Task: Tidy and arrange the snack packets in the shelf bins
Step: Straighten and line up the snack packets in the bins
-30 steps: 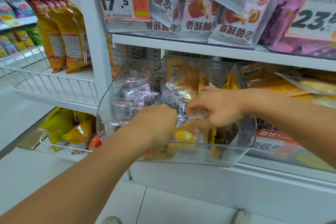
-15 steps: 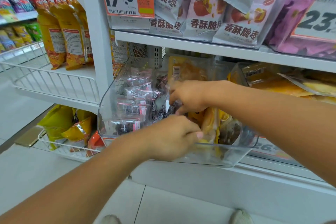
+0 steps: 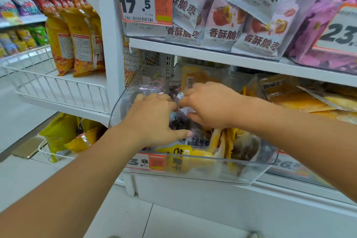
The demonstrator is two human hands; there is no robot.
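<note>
Head: left hand [image 3: 154,120], right hand [image 3: 210,106] both clutch upright dark packets [image 3: 181,120] in bin [image 3: 251,168].

White shelf [image 3: 193,52] carries clear bin [image 3: 212,170] of snack packets [image 3: 226,141]; second bin [image 3: 257,85] just beside.

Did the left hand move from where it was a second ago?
Yes. The left hand moved up and deeper into the clear bin, away from its front rim.

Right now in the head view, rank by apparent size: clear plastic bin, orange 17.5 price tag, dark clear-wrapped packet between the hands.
1. Clear plastic bin, widest by far.
2. Orange 17.5 price tag.
3. Dark clear-wrapped packet, though both hands partly cover it, so its full extent is unsure.
</note>
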